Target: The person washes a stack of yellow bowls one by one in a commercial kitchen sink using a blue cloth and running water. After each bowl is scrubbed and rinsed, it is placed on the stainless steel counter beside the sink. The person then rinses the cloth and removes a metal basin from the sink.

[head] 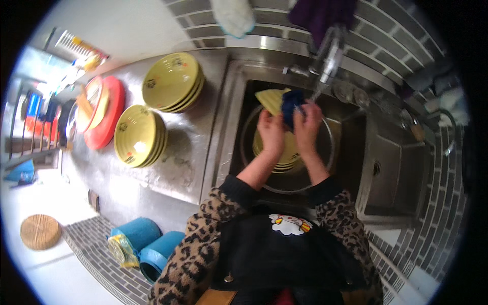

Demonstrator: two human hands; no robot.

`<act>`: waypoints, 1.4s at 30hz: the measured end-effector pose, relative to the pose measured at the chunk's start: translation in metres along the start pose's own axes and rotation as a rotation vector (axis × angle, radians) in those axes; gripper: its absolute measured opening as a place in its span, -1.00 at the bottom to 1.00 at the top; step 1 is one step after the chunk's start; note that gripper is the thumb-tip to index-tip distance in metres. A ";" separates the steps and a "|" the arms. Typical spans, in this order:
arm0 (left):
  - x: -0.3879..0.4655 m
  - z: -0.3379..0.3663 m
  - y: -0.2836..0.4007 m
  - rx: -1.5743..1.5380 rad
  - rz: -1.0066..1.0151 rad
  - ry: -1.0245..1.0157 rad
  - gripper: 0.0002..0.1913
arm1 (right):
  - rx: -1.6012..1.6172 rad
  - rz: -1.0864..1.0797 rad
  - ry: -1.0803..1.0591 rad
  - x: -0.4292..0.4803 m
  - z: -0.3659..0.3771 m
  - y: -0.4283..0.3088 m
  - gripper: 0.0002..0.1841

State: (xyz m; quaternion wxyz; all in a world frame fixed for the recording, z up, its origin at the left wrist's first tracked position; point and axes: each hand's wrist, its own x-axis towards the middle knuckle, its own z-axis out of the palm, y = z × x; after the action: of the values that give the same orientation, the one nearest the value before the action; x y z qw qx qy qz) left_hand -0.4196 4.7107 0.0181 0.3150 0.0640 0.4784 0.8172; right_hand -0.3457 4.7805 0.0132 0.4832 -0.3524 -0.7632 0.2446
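Note:
Over the left basin of a steel sink [238, 114], my left hand [271, 133] grips a yellow-green bowl [270, 100], tilted on its side. My right hand [308, 118] presses a dark blue cloth [291, 105] against the bowl. Water runs from the metal faucet [331, 65] close to my right hand. Beneath both hands, more yellow-green bowls [286, 167] lie stacked inside a large round basin [303, 189] in the sink; my hands hide part of them.
Two stacks of yellow-green bowls [171, 82] [135, 135] stand on the steel counter [183, 152] at left, beside a red plastic lid or tray [118, 110]. A second sink basin [392, 167] is at right. Blue containers [141, 232] sit low at left, near a round wooden block [40, 231].

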 end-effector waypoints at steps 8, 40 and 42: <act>-0.024 -0.014 0.047 -0.011 -0.021 -0.341 -0.62 | 0.287 0.490 -0.353 0.037 -0.031 0.055 -0.75; -0.109 -0.229 0.184 1.870 0.750 -0.313 -0.66 | 0.044 0.167 -0.555 0.000 -0.077 0.032 -0.69; -0.103 -0.236 0.184 1.916 0.766 -0.352 -0.66 | 0.033 0.167 -0.557 -0.001 -0.078 0.032 -0.69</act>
State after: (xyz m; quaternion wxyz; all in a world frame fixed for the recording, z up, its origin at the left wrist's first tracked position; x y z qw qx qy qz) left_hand -0.5172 4.4137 0.0637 -0.0824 0.5521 0.8209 0.1204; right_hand -0.2653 4.8025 0.0224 0.2392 -0.3253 -0.8307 0.3833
